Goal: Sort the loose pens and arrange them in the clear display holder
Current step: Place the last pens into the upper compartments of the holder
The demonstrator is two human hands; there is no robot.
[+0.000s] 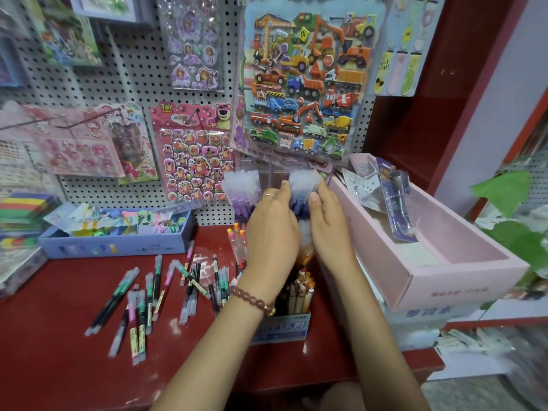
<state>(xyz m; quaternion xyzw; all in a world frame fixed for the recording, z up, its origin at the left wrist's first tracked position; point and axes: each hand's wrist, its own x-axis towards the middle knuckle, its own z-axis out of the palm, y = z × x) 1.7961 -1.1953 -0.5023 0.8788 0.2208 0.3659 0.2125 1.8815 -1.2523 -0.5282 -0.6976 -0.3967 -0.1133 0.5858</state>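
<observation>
The clear display holder [268, 170] stands at the back of the red shelf, under the vehicle sticker sheet. Its left compartment holds purple pens [241, 188] with frosted caps. A bunch of blue pens [304, 182] with frosted caps stands in the right compartment. My left hand [271, 229] and my right hand [327, 223] cup this blue bunch from both sides, fingers curled around it. Several loose pens [154, 295], green, pink and black, lie scattered on the shelf to the left. My hands hide the holder's lower front compartments.
A small blue box of character pens [293, 324] stands in front of the holder. A pink open box [430, 250] sits on the right, a lavender tray [115, 238] on the left. Sticker sheets hang on the pegboard [133, 78] behind.
</observation>
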